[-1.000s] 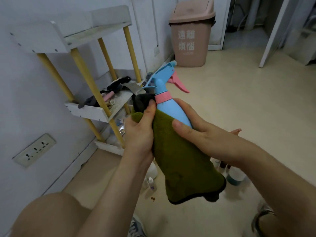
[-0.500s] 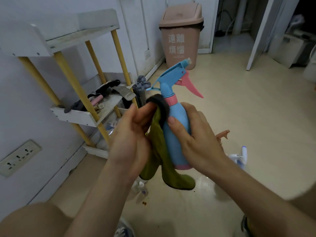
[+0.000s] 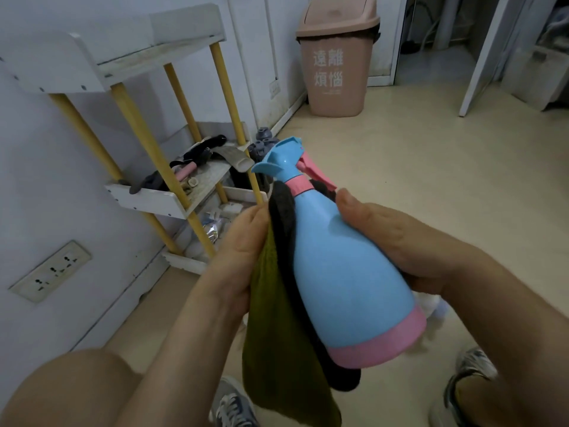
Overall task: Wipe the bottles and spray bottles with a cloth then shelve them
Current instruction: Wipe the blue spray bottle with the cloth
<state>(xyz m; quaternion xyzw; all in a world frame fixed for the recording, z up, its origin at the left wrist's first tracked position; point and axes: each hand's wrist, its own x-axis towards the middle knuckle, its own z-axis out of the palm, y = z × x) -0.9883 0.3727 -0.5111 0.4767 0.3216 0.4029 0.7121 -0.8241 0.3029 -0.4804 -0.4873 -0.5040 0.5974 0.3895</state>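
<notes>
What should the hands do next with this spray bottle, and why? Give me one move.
Probably slide the cloth down the spray bottle toward its pink base. The left hand holds the cloth against the bottle's upper side near the neck, the right hand grips the body, and the lower half shows bare.

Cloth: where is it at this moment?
Head view, lower centre: the cloth hangs from the left hand, lying against the left side of the spray bottle that the right hand holds.
</notes>
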